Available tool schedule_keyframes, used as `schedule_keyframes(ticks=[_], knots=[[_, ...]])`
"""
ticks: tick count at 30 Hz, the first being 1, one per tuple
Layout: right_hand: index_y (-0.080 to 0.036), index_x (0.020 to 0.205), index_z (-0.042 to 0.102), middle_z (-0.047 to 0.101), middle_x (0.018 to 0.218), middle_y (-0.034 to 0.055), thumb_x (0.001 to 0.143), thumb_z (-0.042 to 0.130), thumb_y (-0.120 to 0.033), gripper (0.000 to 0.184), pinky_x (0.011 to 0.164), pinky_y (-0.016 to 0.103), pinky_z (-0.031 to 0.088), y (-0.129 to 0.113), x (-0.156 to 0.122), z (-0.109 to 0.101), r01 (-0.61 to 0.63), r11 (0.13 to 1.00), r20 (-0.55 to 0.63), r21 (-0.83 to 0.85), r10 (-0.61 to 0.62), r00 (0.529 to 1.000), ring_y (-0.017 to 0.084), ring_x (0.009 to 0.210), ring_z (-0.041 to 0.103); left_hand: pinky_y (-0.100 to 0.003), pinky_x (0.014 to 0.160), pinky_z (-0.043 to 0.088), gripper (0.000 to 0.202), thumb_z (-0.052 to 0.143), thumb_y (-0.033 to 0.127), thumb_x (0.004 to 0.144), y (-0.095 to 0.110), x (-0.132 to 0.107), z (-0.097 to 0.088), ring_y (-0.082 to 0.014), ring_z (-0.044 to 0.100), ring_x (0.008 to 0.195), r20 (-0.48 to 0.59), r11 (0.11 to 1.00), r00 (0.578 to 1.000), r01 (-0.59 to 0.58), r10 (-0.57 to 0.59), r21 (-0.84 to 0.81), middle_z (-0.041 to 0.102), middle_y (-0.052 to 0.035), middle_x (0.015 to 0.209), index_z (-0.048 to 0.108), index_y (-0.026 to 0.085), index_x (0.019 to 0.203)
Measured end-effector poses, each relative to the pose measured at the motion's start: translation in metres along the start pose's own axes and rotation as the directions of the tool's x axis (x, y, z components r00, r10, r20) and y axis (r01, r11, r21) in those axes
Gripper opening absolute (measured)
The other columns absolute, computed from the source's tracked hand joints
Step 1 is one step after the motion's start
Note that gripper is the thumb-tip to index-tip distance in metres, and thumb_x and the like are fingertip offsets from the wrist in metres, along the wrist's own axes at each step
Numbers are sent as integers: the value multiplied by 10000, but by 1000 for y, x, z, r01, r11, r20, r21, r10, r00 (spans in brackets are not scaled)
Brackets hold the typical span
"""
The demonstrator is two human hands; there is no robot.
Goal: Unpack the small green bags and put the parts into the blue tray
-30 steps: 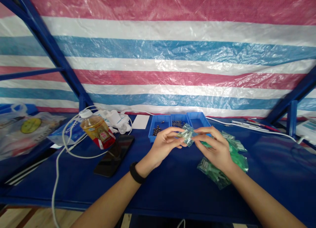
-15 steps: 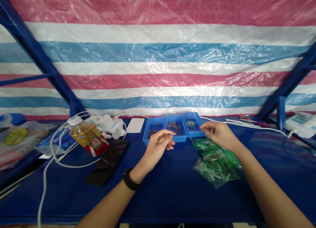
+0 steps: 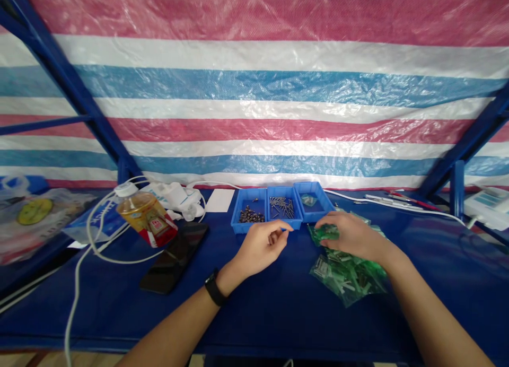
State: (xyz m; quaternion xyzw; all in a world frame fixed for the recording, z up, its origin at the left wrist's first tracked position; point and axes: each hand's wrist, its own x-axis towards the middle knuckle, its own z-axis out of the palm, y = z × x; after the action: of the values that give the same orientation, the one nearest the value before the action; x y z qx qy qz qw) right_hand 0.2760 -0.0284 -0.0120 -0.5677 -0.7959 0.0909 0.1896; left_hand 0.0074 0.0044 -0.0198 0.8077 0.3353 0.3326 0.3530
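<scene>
My right hand [image 3: 352,236] rests on top of a pile of small green plastic bags [image 3: 348,271] on the blue table, its fingers closing on one green bag [image 3: 324,232] at the pile's near-left edge. My left hand [image 3: 260,246] hovers just left of it, fingers curled loosely with nothing visible in them, a black band on the wrist. Behind both hands stand three joined blue trays [image 3: 281,197]: dark small parts in the left one, metal pins in the middle, one clear packet [image 3: 308,199] in the right.
A tilted bottle of amber liquid [image 3: 139,212], a black phone [image 3: 175,256] and a white cable [image 3: 99,245] lie to the left. White paper [image 3: 220,200] sits by the trays. A striped tarp hangs behind. Blue frame posts stand at both sides.
A second ago both hands held a clear packet together; it now lies in the right tray. My right hand has dropped onto the green bag pile and my left hand has lowered.
</scene>
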Motion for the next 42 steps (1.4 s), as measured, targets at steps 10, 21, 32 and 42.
schedule_keyframes(ticks=[10, 21, 32, 42], knots=[[-238, 929, 748, 769, 945, 15, 796, 616, -179, 196, 772, 310, 486, -13, 4, -11, -100, 991, -93, 86, 108, 990, 231, 857, 709, -214, 617, 449, 230, 544, 222, 920, 2, -5, 4, -109, 591, 629, 11, 986, 990, -143, 142, 84, 740, -44, 848, 753, 168, 999], [-210, 885, 733, 743, 843, 23, 662, 895, -403, 337, 718, 296, 528, -63, 18, 32, 55, 486, -257, 872, 359, 898, 194, 778, 665, -232, 589, 513, 420, 721, 408, 857, 12, -2, 1, -125, 664, 627, 29, 880, 996, 85, -81, -467, 664, -30, 888, 638, 161, 1186], [-203, 841, 795, 749, 765, 38, 765, 808, -484, 292, 630, 292, 553, -67, 14, 31, 10, 434, -184, 901, 361, 914, 169, 641, 644, -217, 558, 463, 335, 818, 388, 763, 12, 4, -8, -119, 614, 572, -115, 703, 956, 113, -269, -703, 667, -11, 661, 720, 127, 951], [-209, 813, 785, 748, 732, 24, 654, 897, -432, 296, 616, 275, 550, -77, 16, 31, 7, 302, -124, 953, 370, 921, 164, 624, 674, -210, 515, 432, 335, 861, 425, 703, 8, 5, -5, -104, 583, 504, -204, 796, 944, 88, -258, -598, 677, -22, 605, 761, 124, 809]])
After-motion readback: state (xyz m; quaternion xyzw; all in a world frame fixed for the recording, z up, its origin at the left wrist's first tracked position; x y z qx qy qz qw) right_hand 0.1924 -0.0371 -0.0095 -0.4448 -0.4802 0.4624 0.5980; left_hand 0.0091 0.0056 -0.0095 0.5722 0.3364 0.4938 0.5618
